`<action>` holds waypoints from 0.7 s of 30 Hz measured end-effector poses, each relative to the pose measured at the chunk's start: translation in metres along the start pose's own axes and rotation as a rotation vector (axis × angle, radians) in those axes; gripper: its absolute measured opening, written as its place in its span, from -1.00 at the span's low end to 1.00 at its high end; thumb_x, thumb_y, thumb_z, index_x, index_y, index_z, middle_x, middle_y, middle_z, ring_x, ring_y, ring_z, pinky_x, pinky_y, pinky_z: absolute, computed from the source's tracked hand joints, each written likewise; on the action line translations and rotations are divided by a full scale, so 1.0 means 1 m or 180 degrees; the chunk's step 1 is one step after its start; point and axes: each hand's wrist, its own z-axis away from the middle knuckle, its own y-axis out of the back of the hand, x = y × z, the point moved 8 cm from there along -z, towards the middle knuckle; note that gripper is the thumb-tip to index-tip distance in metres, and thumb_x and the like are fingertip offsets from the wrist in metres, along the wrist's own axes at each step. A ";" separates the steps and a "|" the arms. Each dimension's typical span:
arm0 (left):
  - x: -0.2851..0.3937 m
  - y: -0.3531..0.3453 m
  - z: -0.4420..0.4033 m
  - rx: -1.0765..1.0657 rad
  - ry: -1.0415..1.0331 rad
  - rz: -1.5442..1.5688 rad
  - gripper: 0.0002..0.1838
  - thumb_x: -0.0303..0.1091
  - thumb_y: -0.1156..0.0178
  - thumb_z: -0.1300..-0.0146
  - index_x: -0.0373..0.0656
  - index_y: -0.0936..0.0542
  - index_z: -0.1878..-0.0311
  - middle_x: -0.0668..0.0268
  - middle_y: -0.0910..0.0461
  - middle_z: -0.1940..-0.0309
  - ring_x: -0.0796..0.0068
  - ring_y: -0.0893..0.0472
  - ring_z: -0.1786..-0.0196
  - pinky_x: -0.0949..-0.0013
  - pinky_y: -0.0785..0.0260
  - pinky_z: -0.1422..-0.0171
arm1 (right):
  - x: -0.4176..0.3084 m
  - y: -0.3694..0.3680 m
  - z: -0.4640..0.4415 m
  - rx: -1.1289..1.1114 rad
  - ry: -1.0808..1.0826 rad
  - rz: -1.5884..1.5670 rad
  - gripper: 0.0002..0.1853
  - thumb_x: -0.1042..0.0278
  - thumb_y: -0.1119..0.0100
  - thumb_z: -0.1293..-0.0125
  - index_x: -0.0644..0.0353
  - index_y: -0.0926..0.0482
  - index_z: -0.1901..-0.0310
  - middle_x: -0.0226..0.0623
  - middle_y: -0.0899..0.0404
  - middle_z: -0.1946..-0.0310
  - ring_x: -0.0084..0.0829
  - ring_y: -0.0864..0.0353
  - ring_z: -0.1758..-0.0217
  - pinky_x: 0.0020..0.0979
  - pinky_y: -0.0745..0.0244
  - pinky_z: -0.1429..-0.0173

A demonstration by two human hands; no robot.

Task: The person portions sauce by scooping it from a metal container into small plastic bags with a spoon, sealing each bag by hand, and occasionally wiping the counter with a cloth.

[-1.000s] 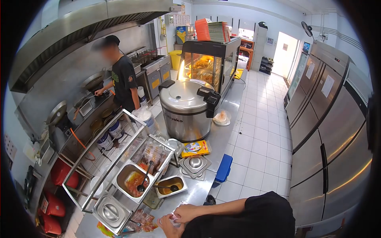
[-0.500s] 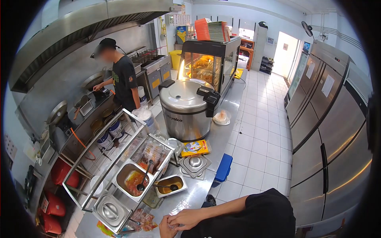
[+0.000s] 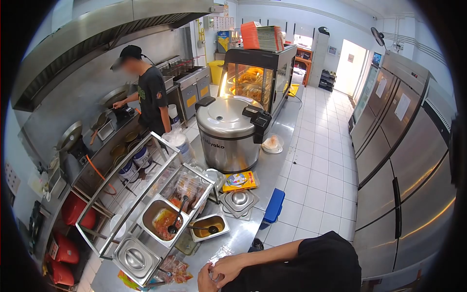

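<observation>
At the front edge of the steel counter (image 3: 279,168), my right hand (image 3: 229,267) lies over my left hand (image 3: 206,280), fingers curled together. A small clear, shiny bit shows between them, too small to name. Just above the hands lies crinkled clear plastic (image 3: 222,253). To their left are plastic packets of reddish-orange food (image 3: 176,269) and a lidded steel pan (image 3: 136,259). Farther up, a steel pan of red sauce (image 3: 164,225) and a smaller pan of yellowish-brown sauce (image 3: 210,228) each hold a black ladle.
A large rice cooker (image 3: 228,141) stands mid-counter before a lit food warmer (image 3: 248,80). Steel lids (image 3: 239,199) and a yellow packet (image 3: 240,181) lie nearby. A metal rack frame (image 3: 129,190) rises left. A person (image 3: 152,92) works at the stove; steel fridges (image 3: 404,146) line the right.
My hands have shifted slightly, and the fingers of my right hand have curled further over the left. The person at the stove has moved an arm a little.
</observation>
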 end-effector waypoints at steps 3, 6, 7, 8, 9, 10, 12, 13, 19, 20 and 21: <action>-0.022 -0.006 0.002 -0.0101 -0.0166 -0.0198 -0.59 -0.39 -0.49 0.03 -0.20 -0.59 0.08 0.09 -0.65 0.26 -0.01 -0.65 0.14 0.09 -0.48 -0.06 | 0.014 -0.007 -0.005 0.0599 0.0102 0.0043 -0.52 -0.12 -0.38 -0.22 0.25 -0.64 0.25 0.00 -0.68 0.35 0.09 -0.68 0.18 0.00 -0.53 0.06; -0.022 -0.011 0.000 -0.0186 -0.0310 -0.0282 -0.70 -0.42 -0.42 0.00 -0.21 -0.61 0.17 0.06 -0.64 0.26 -0.08 -0.63 0.16 0.07 -0.48 -0.01 | 0.010 -0.013 -0.008 0.0791 0.0467 0.0074 -0.51 -0.13 -0.38 -0.22 0.26 -0.65 0.29 0.03 -0.68 0.37 0.12 -0.68 0.19 0.01 -0.55 0.05; -0.021 -0.011 -0.001 -0.0215 -0.0269 -0.0218 -0.69 -0.42 -0.42 0.01 -0.21 -0.61 0.16 0.06 -0.64 0.26 -0.08 -0.63 0.15 0.07 -0.48 -0.01 | 0.011 -0.014 -0.008 0.0677 0.0367 0.0078 -0.51 -0.13 -0.38 -0.22 0.25 -0.66 0.28 0.02 -0.68 0.36 0.12 -0.68 0.19 0.00 -0.55 0.05; -0.019 -0.011 -0.002 -0.0244 -0.0221 -0.0156 -0.68 -0.41 -0.42 0.01 -0.21 -0.61 0.14 0.05 -0.64 0.25 -0.08 -0.63 0.15 0.06 -0.48 0.00 | 0.012 -0.014 -0.009 0.0559 0.0272 0.0079 -0.52 -0.13 -0.37 -0.22 0.23 -0.66 0.28 0.01 -0.69 0.36 0.11 -0.68 0.18 0.00 -0.56 0.04; -0.016 -0.010 -0.003 -0.0271 -0.0161 -0.0097 -0.67 -0.41 -0.42 0.01 -0.22 -0.62 0.13 0.05 -0.64 0.25 -0.08 -0.63 0.14 0.06 -0.48 0.00 | 0.011 -0.010 -0.008 0.0432 0.0184 0.0072 -0.53 -0.14 -0.37 -0.23 0.22 -0.67 0.27 0.00 -0.69 0.35 0.11 -0.68 0.18 -0.01 -0.57 0.04; -0.008 -0.011 -0.006 -0.0225 -0.0336 -0.0107 -0.68 -0.41 -0.40 -0.02 -0.22 -0.64 0.12 0.06 -0.66 0.24 -0.06 -0.65 0.14 0.07 -0.50 0.01 | 0.011 -0.005 -0.005 0.0368 0.0105 0.0054 -0.52 -0.15 -0.35 -0.25 0.21 -0.68 0.23 -0.01 -0.70 0.34 0.09 -0.69 0.17 -0.02 -0.58 0.05; -0.003 -0.009 -0.004 -0.0076 -0.0484 -0.0201 -0.71 -0.42 -0.37 -0.07 -0.23 -0.67 0.10 0.08 -0.70 0.24 -0.02 -0.68 0.15 0.09 -0.53 0.02 | 0.005 -0.008 -0.004 0.0076 0.0081 -0.0050 -0.51 -0.18 -0.31 -0.29 0.18 -0.71 0.15 -0.02 -0.72 0.31 0.06 -0.71 0.15 -0.04 -0.59 0.07; -0.005 -0.009 -0.002 -0.0236 -0.0406 -0.0120 -0.65 -0.44 -0.37 -0.01 -0.22 -0.64 0.07 0.08 -0.69 0.20 -0.03 -0.66 0.11 0.08 -0.52 -0.02 | 0.009 -0.010 -0.006 0.0168 0.0156 -0.0095 -0.50 -0.20 -0.29 -0.31 0.16 -0.70 0.12 -0.04 -0.72 0.31 0.05 -0.71 0.16 -0.03 -0.60 0.08; -0.001 0.008 -0.005 -0.0232 -0.0225 0.0025 -0.57 -0.46 -0.37 0.04 -0.22 -0.60 0.01 0.10 -0.66 0.14 -0.02 -0.65 0.04 0.07 -0.52 -0.09 | -0.003 -0.006 -0.003 0.0074 -0.0202 0.0638 -0.39 -0.36 -0.15 -0.38 0.13 -0.63 0.01 0.04 -0.69 0.14 0.05 -0.73 0.15 0.01 -0.62 0.07; -0.005 0.002 -0.001 -0.0237 -0.0115 0.0064 -0.57 -0.46 -0.37 0.04 -0.22 -0.60 0.01 0.11 -0.66 0.14 -0.02 -0.66 0.03 0.07 -0.52 -0.11 | -0.004 -0.007 -0.003 -0.0046 -0.0092 0.0541 -0.42 -0.32 -0.17 -0.38 0.11 -0.62 -0.02 -0.01 -0.70 0.14 0.03 -0.73 0.12 0.00 -0.61 0.04; -0.007 -0.001 0.001 -0.0258 -0.0053 0.0115 -0.57 -0.46 -0.38 0.03 -0.22 -0.60 0.01 0.11 -0.66 0.14 -0.01 -0.66 0.03 0.07 -0.52 -0.12 | -0.004 -0.005 -0.003 -0.0128 -0.0015 0.0456 -0.44 -0.29 -0.20 -0.37 0.09 -0.62 -0.04 -0.05 -0.70 0.13 0.01 -0.73 0.09 -0.02 -0.61 0.01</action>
